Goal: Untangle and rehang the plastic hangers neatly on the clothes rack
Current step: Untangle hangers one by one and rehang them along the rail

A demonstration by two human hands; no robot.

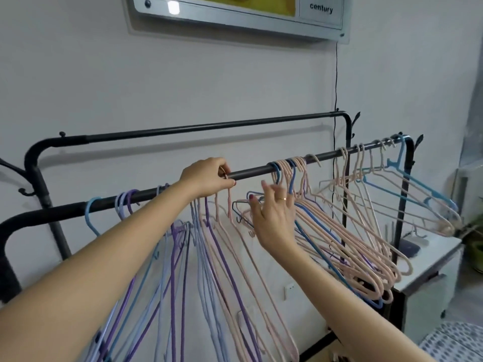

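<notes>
Mostly thin plastic hangers, coated look: pink ones (347, 246) bunched right of centre, purple and pale-blue ones (180, 257) bunched left, a brighter blue one (418, 184) near the rail's right end. All hook over the front rail (251, 172) of the black clothes rack (34, 158). That rail runs left to right, rising toward the right in my view. Hanger bodies drop below it, long axes splayed and crossing rather than parallel; the pink bunch leans down to the right, the purple bunch down to the left. My left hand (206, 178) sits on the rail, fingers pinched closed on pink hanger hooks (229, 202). My right hand (274, 218) is just below the rail, fingers spread and loose, touching tangled pink hangers; I cannot tell if it grips one.
</notes>
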